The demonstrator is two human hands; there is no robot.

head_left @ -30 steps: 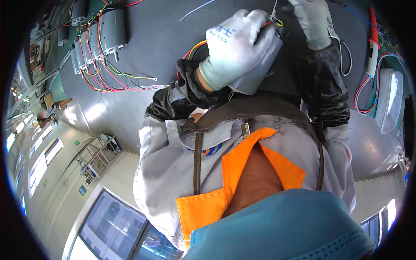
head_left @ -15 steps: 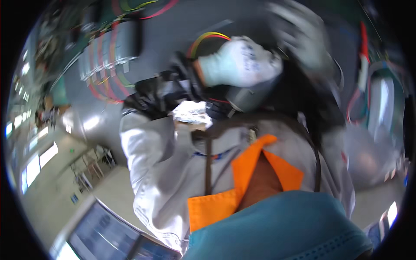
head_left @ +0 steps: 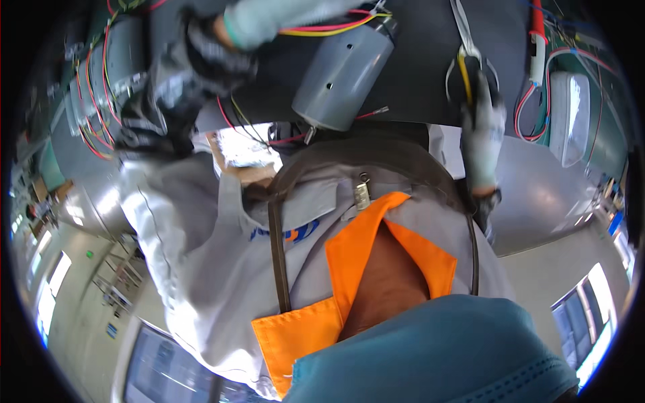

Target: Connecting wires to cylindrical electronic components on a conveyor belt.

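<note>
A grey cylindrical motor [head_left: 342, 77] lies tilted in front of me, its short shaft pointing toward my body. Red and yellow wires [head_left: 322, 30] run along its far end. My left hand [head_left: 289, 17], in a pale glove, reaches past that end beside the wires; the top edge of the view cuts off its fingers. To the right, my gloved right hand [head_left: 485, 127] is at a hand tool with yellow and dark handles [head_left: 465, 77]. Its dark fingers are blurred beside the handles, so whether they grip the tool does not show.
Several similar grey motors [head_left: 127, 54] with red and yellow wires stand in a row at the left. A red and white pen-shaped tool [head_left: 537, 47] with a cable is at the right, beside a pale oblong case [head_left: 570, 117]. The dark work surface [head_left: 416, 101] ends close to my apron.
My right hand has moved from beside the left one down and right to the hand tool. My left hand has moved up and left, leaving the motor's body uncovered. The view has shifted.
</note>
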